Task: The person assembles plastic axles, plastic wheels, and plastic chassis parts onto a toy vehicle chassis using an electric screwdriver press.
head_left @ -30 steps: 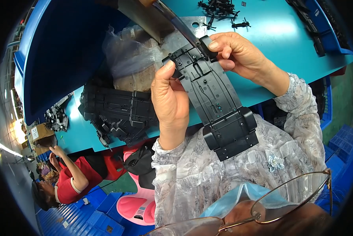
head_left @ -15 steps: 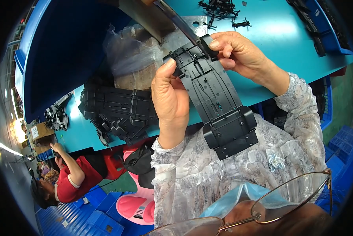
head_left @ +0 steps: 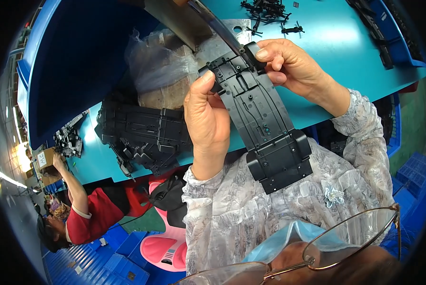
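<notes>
Chassis plate (head_left: 266,124), long and moulded in black plastic, slants between both hands, its near end in front of the person's patterned blouse (head_left: 222,223); whether that end leans on the cloth cannot be told. Its ribbed, screw-bossed face is turned up toward the wearer, probably so that the holes and channels stay in sight.

The left hand (head_left: 206,126) grips the plate's far left corner, thumb pressed on top, most fingers hidden by the plate. The right hand (head_left: 293,66) pinches the raised block at the plate's far right corner between thumb and bent fingers. Holding two corners of one end likely stops it from twisting and leaves the middle uncovered.

A metal bar (head_left: 218,27) slopes down to the plate's far end, beside the right corner; contact is unclear.

Left of the plate lie black moulded parts (head_left: 142,124), bunched together perhaps to be within easy reach. Beyond the plate's left corner sits a plastic-wrapped block (head_left: 160,71). Beyond its right corner, small black linkage pieces (head_left: 265,10) lie on the teal tabletop (head_left: 334,40), well apart from the plate, maybe to prevent mixing. Far left of the plate, a co-worker (head_left: 92,222) in red reaches toward a cardboard box (head_left: 43,161).
</notes>
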Demonstrator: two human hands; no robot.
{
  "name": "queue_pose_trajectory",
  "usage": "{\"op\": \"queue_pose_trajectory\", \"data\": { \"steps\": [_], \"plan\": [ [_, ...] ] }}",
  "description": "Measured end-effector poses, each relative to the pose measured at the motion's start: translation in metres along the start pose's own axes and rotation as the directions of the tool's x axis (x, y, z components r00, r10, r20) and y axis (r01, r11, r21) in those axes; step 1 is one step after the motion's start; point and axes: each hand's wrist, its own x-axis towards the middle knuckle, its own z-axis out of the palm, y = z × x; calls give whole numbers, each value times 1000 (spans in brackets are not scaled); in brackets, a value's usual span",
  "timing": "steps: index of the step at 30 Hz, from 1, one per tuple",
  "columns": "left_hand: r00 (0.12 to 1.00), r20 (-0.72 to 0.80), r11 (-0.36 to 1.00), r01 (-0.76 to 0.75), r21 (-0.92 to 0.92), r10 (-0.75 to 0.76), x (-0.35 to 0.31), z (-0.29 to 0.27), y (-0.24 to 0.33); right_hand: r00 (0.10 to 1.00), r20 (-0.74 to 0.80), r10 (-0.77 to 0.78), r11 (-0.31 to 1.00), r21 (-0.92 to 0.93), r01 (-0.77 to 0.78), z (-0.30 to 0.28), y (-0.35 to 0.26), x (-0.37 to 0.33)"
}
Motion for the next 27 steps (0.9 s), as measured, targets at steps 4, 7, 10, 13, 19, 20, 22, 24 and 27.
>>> {"op": "queue_pose_trajectory", "data": {
  "steps": [4, 7, 10, 13, 19, 20, 22, 24, 27],
  "plan": [
    [1000, -8, 1000, 2, 0, -2, 0, 0, -1, 1000, -2, -12, 1000, 7, 12, -2, 2, 0],
    [1000, -10, 1000, 14, -8, -14, 0, 1, 0, 1000, 15, -11, 999, 39, 10, -1, 0, -1],
    [1000, -18, 1000, 18, -13, -18, 1, -2, -1, 1000, 4, -12, 999, 35, 12, -1, 1, 0],
    [1000, -15, 1000, 18, -23, -19, 0, -1, -1, 1000, 11, -19, 999, 29, 19, 0, 2, 1],
    [999, -27, 999, 30, -45, -32, -1, 1, 0, 998, 43, -39, 998, 45, 37, -1, 3, -1],
    [999, -27, 999, 30, -44, -31, -1, 1, -1, 998, 43, -39, 998, 45, 37, -1, 3, -1],
    [999, -31, 999, 18, -42, -19, -1, 0, -1, 998, 47, -37, 999, 32, 36, 0, 2, -2],
    [999, -39, 999, 12, -41, -14, -1, 0, -1, 998, 43, -39, 999, 34, 38, 1, 2, -2],
    [999, -45, 999, 4, -40, -6, -1, 0, -1, 999, 35, -38, 999, 35, 37, 3, 1, -3]
  ]
}}
